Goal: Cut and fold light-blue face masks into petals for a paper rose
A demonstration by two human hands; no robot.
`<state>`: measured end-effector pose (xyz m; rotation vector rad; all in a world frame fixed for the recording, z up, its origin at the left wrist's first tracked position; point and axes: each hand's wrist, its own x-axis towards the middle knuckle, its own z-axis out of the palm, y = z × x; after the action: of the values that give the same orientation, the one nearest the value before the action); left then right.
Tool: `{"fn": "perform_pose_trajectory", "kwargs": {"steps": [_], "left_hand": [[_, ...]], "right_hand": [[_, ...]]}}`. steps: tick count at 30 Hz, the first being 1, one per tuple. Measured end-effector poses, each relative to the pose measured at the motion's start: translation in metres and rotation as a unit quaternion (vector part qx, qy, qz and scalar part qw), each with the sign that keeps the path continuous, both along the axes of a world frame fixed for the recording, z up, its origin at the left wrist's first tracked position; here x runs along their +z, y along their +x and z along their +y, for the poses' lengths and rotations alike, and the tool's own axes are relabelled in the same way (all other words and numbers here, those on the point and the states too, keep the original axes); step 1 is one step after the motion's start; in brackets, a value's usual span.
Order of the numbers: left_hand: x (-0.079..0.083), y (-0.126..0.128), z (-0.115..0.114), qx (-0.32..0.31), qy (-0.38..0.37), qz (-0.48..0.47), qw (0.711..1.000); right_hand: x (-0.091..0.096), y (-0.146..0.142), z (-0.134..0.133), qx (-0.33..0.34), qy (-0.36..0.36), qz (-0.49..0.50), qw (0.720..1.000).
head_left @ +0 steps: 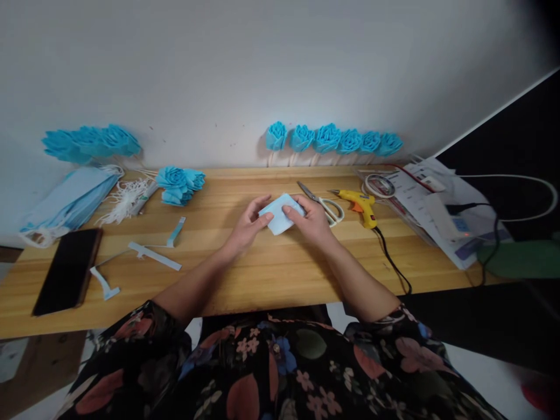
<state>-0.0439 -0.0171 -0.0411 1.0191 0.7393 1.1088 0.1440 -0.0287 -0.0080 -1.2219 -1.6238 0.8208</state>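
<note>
Between my two hands is a small folded piece of light blue face-mask fabric, held just above the middle of the table. My left hand grips its left edge, thumb on top and fingers underneath. On the other side my right hand pinches it, the thumb pressing on its upper face. Scissors with white handles lie just beyond my right hand. Further right rests a yellow glue gun, its black cord running toward the table's front edge.
Blue fabric flowers on sticks lean against the wall, with more at left. A stack of face masks, white ear loops, a phone and cut strips occupy the left. Papers and a power strip lie right.
</note>
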Motion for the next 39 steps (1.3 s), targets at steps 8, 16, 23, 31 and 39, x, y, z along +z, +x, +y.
{"fn": "perform_pose_trajectory", "kwargs": {"steps": [8,16,23,31,39], "left_hand": [[0.009,0.002,-0.004,0.042,-0.033,0.055,0.997],[0.007,-0.002,-0.001,0.100,0.028,0.083,0.991],[0.005,-0.001,0.001,0.097,-0.023,0.000,0.995],[0.007,-0.006,0.002,0.122,0.055,0.135,0.982],[0.012,-0.006,-0.001,0.105,0.088,0.208,0.968]], "right_hand": [[-0.009,-0.010,0.002,0.010,-0.077,0.093,0.993],[-0.010,-0.011,0.003,0.026,-0.076,0.048,0.996],[-0.019,-0.018,0.003,0.044,-0.088,0.047,0.994],[-0.011,-0.013,0.002,0.102,-0.142,0.104,0.979],[-0.008,-0.008,0.002,0.033,-0.103,0.117,0.987]]}}
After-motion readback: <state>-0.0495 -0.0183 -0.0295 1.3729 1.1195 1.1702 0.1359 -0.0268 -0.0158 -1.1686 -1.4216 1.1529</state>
